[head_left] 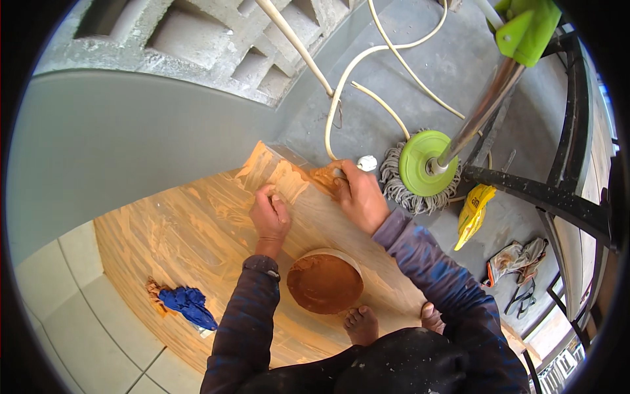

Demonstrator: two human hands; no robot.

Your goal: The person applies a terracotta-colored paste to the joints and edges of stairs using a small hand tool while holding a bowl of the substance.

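My left hand is closed, its fingertips at the edge of a flat, squarish spreader coated in pale orange filler. Just to the right, my right hand grips a putty knife whose blade is smeared with darker orange-brown filler. The two tools sit close together; whether they touch is unclear. Under both hands lies a wood-grained floor streaked with filler. A round tub of brown-orange filler stands between my forearms, by my bare foot.
A crumpled blue wrapper lies left. A grey curved wall bounds the far left. Right are a green-topped mop, a cream hose, a yellow bag, a dirty cloth and a black metal frame.
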